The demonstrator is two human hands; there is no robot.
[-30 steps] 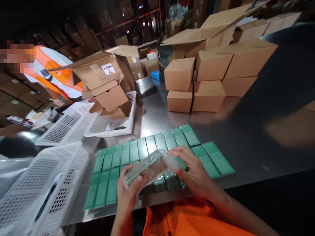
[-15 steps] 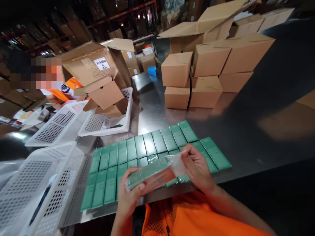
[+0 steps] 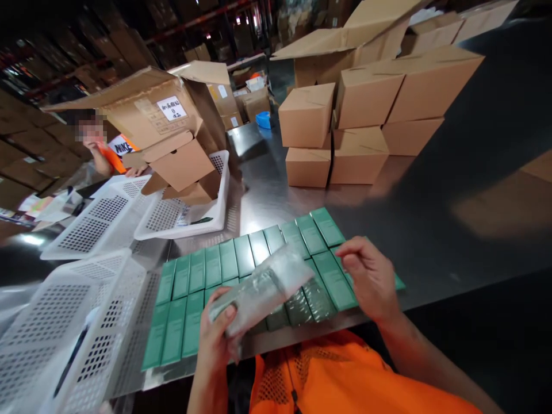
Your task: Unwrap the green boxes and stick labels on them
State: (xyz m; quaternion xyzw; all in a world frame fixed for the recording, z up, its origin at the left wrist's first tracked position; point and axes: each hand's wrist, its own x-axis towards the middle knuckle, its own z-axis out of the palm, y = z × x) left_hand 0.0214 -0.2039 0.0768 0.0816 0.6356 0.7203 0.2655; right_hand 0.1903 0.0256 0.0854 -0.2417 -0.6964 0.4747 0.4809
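My left hand (image 3: 218, 328) grips one end of a plastic-wrapped box (image 3: 263, 293), its thumb on top. Cloudy clear wrap covers the package, so little of the box's colour comes through. It slants up to the right above two rows of green boxes (image 3: 196, 270) lying flat on the metal table. My right hand (image 3: 371, 279) is apart from the package, fingers curled in with nothing visible in them. It hovers over the right end of the green rows and hides part of them. Some boxes in the front row look shiny, as if under clear plastic.
White perforated baskets (image 3: 95, 345) stand at the left; one farther back holds an open brown carton (image 3: 183, 164). Brown boxes (image 3: 362, 149) are stacked at the back of the table (image 3: 259, 167). A blue tape roll (image 3: 263, 119) lies beyond. Another person (image 3: 116, 152) is at the far left.
My right hand has let go of the package's end and moved right. The package has turned in my left hand, its green side now veiled by wrap. The other person's hand is raised to the face.
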